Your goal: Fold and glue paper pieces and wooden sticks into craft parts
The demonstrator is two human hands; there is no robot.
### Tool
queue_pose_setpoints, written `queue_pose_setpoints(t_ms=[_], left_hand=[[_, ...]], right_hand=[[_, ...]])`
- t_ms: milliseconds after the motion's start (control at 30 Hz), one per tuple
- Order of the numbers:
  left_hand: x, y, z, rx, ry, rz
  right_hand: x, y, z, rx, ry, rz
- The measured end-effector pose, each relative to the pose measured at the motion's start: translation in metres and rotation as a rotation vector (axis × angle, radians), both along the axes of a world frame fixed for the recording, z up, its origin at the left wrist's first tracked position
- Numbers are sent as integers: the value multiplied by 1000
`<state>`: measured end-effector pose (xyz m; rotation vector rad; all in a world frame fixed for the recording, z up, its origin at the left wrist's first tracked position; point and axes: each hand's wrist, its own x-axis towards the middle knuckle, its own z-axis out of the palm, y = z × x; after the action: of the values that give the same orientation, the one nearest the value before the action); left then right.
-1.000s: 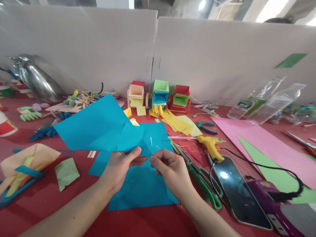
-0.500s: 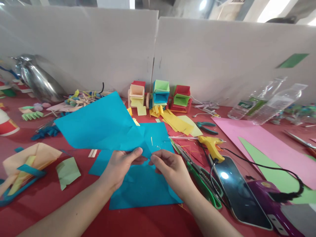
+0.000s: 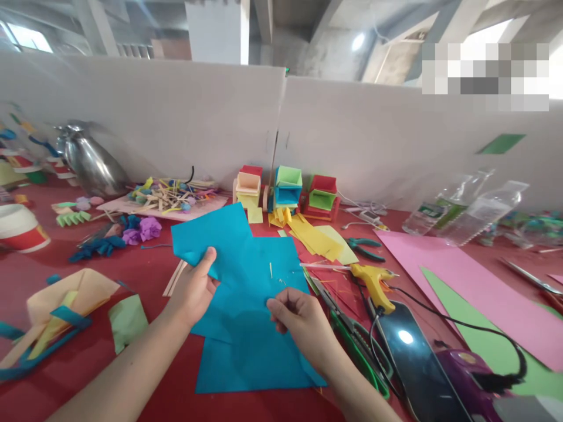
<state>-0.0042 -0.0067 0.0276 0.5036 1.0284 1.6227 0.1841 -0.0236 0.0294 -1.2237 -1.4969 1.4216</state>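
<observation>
My left hand [image 3: 193,296] pinches a blue sheet of paper [image 3: 220,231], thumb on top, and holds it tilted to the left. More blue paper [image 3: 255,366] lies flat on the table beneath both hands. Over that paper, my right hand [image 3: 301,322] has its thumb and fingers drawn together; what they hold, if anything, cannot be made out. Just right of this hand lie green-handled scissors [image 3: 352,334]. A few pale scraps rest on the blue paper beyond the right fingertips.
A yellow glue gun [image 3: 373,284] and its cord lie by a phone [image 3: 416,357] on the right. Pink paper [image 3: 466,281] and plastic bottles [image 3: 488,214] are farther right. Folded paper boxes [image 3: 288,186] stand at the back. A metal jug [image 3: 94,161] is back left.
My left hand has drawn the blue sheet left and lower, away from my right hand. My right hand no longer touches that sheet. The camera view has tilted upward.
</observation>
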Motion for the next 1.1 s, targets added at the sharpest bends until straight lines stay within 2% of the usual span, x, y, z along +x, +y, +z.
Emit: queue_pose_setpoints(t_ms=[67,233,333,433,533,633,767,900,1100], left_hand=[[0,1,-3,-26,22,-5],[13,-2,-10,4,-6,-149],[21,-5,-11,-35,75,-121],[25,-7,-11,-134,232,-82],[28,-11,-7,-180,333,-117],[31,-16,-1,-186,357,-178],[35,-21,3,-197,339,-224],[35,-21,-3,-203,375,-238],[22,-15,-14,-168,380,-312]], right_hand=[[2,2,-3,-10,-34,40],[7,7,-5,54,-62,93],[9,7,-2,35,-12,106],[8,7,-2,39,-4,38],[4,9,-5,62,-1,-26],[2,12,-8,72,-18,-101],[5,16,-12,91,-38,-132],[7,19,-18,88,-76,-191],[9,20,-22,71,-71,-181]])
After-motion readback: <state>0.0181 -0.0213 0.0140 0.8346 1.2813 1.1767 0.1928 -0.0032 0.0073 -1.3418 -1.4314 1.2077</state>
